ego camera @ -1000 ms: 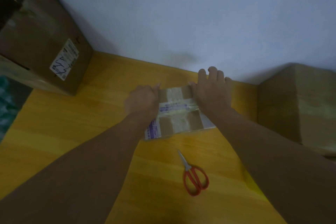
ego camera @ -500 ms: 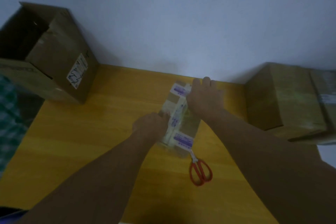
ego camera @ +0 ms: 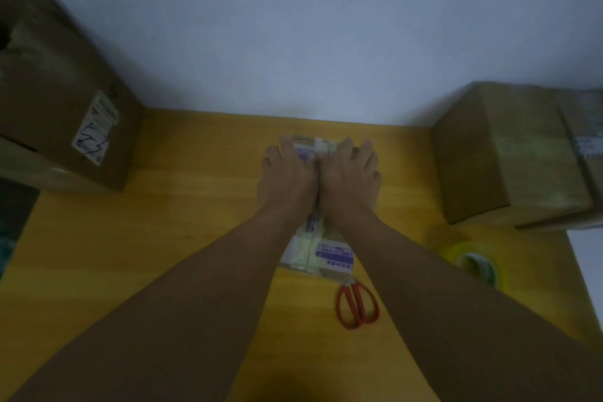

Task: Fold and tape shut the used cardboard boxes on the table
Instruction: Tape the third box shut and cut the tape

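Left hand (ego camera: 287, 178) and right hand (ego camera: 350, 176) lie flat together (fingers (ego camera: 367, 148) spread), forearms converging.

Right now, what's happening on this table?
A person is pressing a small box flat in the middle of the table, left hand and right hand side by side on it. The box has old tape and labels on it. Scissors lie at its near corner and a tape roll sits to the right; neither is held. A bigger left box and right box stand at the table's sides.
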